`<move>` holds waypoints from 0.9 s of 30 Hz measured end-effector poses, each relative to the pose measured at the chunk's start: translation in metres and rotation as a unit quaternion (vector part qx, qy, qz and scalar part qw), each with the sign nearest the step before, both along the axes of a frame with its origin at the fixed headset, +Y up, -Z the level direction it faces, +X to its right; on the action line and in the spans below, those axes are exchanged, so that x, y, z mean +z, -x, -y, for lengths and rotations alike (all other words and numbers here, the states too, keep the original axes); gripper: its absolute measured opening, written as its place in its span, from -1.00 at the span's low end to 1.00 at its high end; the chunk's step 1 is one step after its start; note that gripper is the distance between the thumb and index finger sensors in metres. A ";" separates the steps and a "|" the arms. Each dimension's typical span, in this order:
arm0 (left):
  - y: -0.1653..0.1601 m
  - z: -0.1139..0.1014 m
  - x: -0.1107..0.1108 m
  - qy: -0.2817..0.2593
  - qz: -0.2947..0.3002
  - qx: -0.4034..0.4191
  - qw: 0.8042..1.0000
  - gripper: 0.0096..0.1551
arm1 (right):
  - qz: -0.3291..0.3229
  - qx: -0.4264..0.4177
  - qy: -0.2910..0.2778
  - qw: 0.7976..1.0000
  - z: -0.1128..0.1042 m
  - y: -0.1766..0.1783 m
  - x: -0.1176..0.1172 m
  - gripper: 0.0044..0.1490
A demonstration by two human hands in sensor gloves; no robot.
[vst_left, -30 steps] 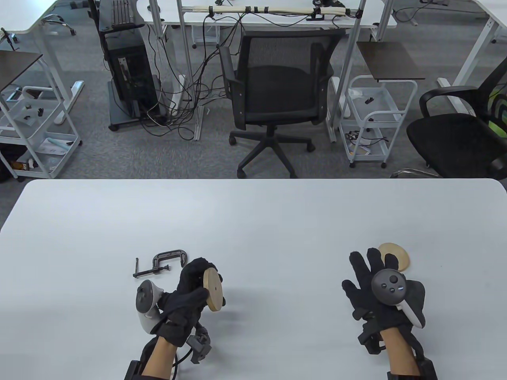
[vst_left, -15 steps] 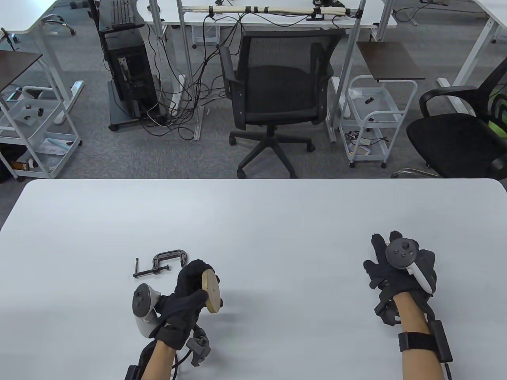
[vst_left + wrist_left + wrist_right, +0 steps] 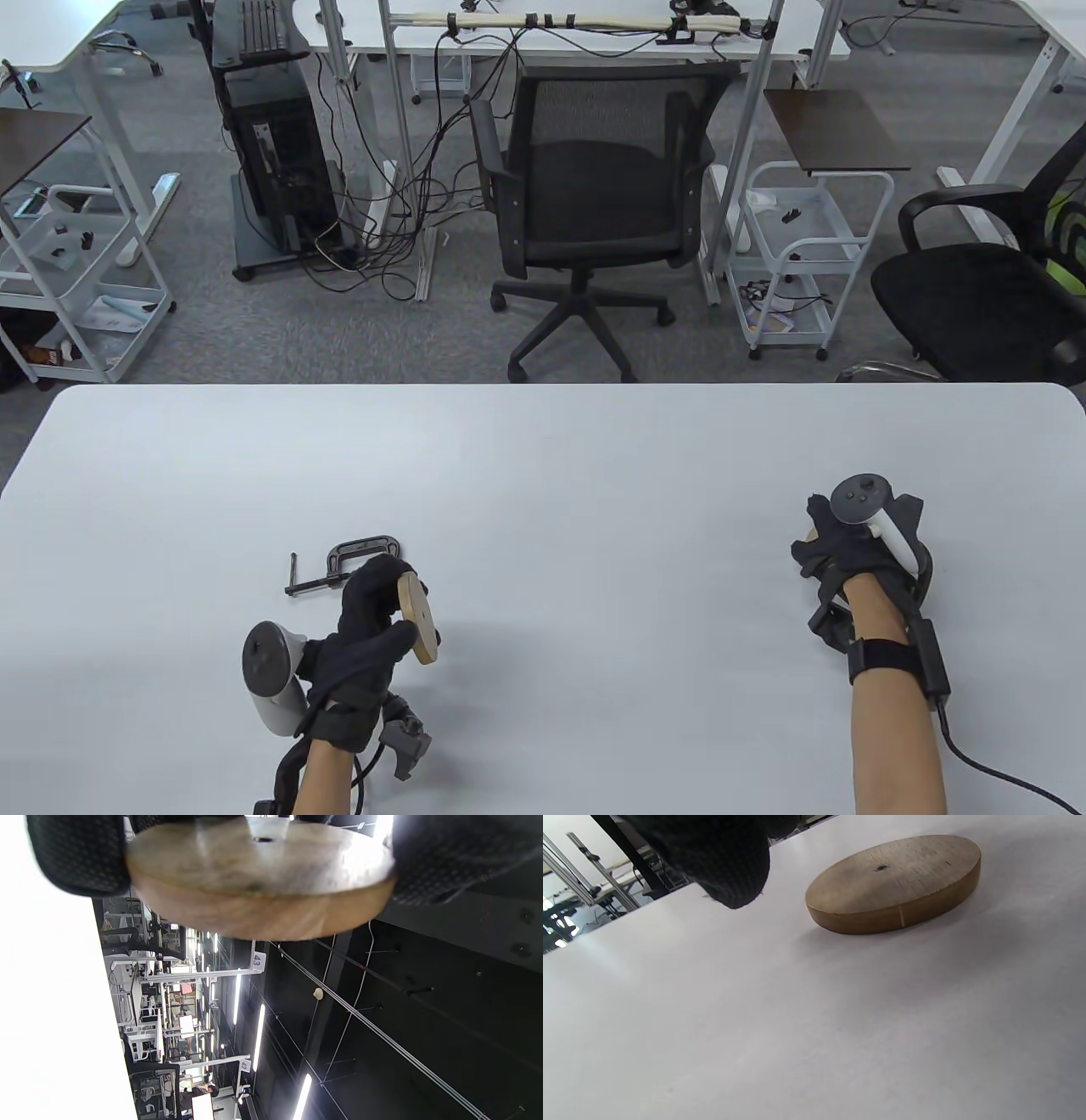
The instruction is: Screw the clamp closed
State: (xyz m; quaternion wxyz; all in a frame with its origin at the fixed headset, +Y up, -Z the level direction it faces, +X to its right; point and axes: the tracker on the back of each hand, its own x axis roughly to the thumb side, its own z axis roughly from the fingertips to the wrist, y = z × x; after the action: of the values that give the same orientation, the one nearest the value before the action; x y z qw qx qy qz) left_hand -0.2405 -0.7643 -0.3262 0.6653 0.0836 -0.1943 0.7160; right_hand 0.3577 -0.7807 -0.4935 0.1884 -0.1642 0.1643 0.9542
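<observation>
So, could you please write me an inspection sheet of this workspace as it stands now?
Surface: white table, bare in the middle.
Job's things: clamp lies on the table, untouched; one wooden disc held on edge; second wooden disc flat on the table.
Clutter: nothing seen.
Hands: left hand grips the first disc; right hand is over the second disc, contact not visible.
Cables: black cable runs from the right wrist.
Surroundings: office chair, carts, tangled floor cables.

Table view looks down from the near edge; left wrist view lies sideways — right skims the table (image 3: 755, 1027) — close.
</observation>
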 end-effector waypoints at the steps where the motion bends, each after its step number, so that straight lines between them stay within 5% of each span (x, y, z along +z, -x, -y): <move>1: 0.001 0.000 0.000 0.001 -0.001 0.000 1.000 0.12 | 0.003 0.004 0.011 1.000 0.003 -0.001 -0.002 0.06; 8: 0.005 0.001 0.001 -0.007 -0.015 -0.011 1.000 0.11 | 0.020 -0.011 0.028 0.999 0.027 -0.011 -0.008 0.02; 20: 0.008 0.000 0.001 -0.006 -0.021 -0.016 1.000 0.11 | 0.039 -0.018 0.031 0.999 0.027 -0.020 -0.019 -0.01; 27: 0.009 -0.001 0.001 -0.004 -0.021 -0.018 1.000 0.11 | 0.052 0.017 -0.041 0.998 0.027 -0.028 -0.014 0.03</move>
State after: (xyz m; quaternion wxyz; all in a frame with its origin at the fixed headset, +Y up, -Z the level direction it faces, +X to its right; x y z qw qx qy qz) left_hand -0.2495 -0.7635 -0.3251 0.6821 0.0979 -0.1843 0.7009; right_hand 0.3860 -0.8073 -0.5073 0.1868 -0.2084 0.1123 0.9534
